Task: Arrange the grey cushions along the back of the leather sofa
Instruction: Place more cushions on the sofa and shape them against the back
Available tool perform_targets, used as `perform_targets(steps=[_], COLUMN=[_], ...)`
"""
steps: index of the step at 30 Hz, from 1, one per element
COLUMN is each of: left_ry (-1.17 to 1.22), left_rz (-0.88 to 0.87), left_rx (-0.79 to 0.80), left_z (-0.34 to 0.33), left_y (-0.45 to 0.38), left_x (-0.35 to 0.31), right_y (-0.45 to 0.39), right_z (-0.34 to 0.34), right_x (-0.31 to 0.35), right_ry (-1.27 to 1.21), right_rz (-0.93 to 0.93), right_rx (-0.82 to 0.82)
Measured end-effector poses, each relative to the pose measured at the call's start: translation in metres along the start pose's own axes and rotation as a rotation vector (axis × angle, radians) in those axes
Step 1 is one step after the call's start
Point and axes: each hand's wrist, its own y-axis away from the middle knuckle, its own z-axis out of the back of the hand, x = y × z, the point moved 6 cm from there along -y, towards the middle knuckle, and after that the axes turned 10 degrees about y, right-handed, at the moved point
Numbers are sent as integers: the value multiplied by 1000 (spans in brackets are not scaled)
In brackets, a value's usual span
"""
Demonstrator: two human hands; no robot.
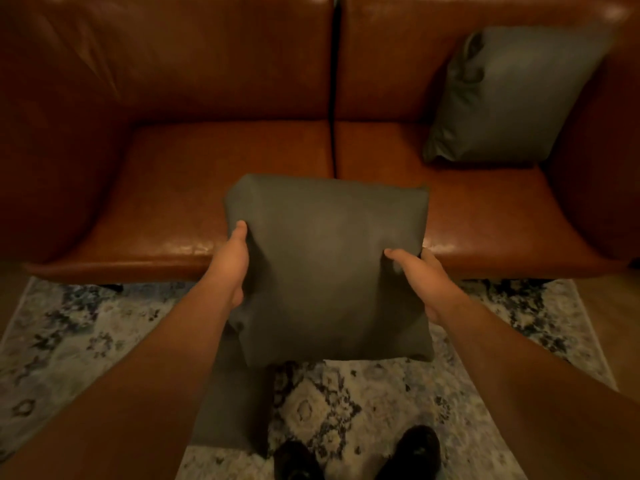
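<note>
The cushion [325, 268] hung at the centre of the frame, clear of the sofa [207, 168] seat; the left hand [230, 268] gripped its left edge, thumb on top, and the right hand [420, 282] gripped the right edge likewise — fingers curled behind, unseen. It looked soft and light, dented at each thumb; holding both side edges seemed best. Another cushion [509, 98] leaned at upper right; a third [232, 403] lay low on the rug [86, 341].

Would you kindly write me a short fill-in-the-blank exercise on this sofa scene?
1. The held cushion is gripped by ____ hands.
2. The other grey cushion leans in the sofa's ____ corner as seen from the camera.
3. The sofa is covered in brown ____.
4. Under the shoes lies a patterned ____.

Missing words: both; right; leather; rug
</note>
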Motion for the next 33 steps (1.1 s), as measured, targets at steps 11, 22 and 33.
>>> perform_targets(steps=[11, 22, 33], left_ry=[-224, -600, -822], left_rz=[-384, -760, -760], left_rx=[-49, -147, -65], left_z=[-101, -214, -267], left_y=[18, -2, -108], left_x=[-169, -310, -388], right_y=[-59, -161, -249], right_z=[19, 20, -67], right_x=[90, 182, 219], right_ry=[-207, -217, -454], right_rz=[-13, -12, -181], right_rx=[-29, 98, 17])
